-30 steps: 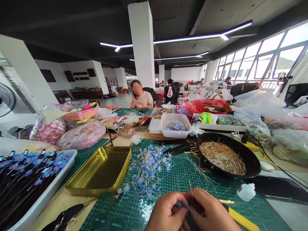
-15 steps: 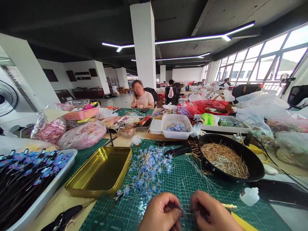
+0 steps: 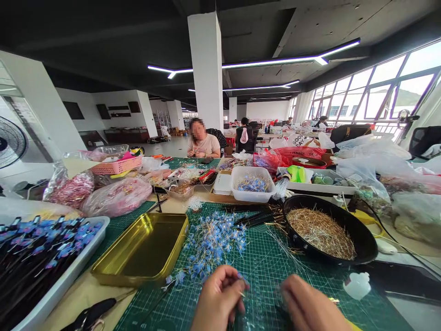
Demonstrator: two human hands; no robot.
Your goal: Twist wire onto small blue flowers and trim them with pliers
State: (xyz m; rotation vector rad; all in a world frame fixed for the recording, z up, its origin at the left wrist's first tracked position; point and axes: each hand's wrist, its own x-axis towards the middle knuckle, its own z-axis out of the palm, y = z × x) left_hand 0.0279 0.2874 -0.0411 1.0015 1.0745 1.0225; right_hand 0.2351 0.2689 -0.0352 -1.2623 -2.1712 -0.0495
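Pinching a small blue piece (image 3: 242, 278) between thumb and fingers, a person's left hand (image 3: 222, 296) hangs over a green mat (image 3: 263, 276) on the tabletop (image 3: 70, 301), on the near side of a heap of blue flowers (image 3: 216, 241). A pale tip peeks out beside the thumb, but too little of the piece shows to tell which way it points or how its long axis runs. The heap itself stretches from the far side of the mat toward the near left, its wires tangled in many directions.

A second earlier, the two hands met, a thin wire standing up between them; half a second ago, a narrow gap had opened. Now bare mat shows between them, the right hand (image 3: 308, 303) having drawn away to the right.

That hand is blurred, its fingers curled, and whether it holds anything cannot be told. It lies near the black pan (image 3: 365, 239) and largely covers some gold bits (image 3: 333, 299), only an end of which shows. The wrists are cut off by the bottom edge, as is a dark-handled tool (image 3: 93, 316); a tray (image 3: 81, 278) of blue-topped stems runs out of frame at left.
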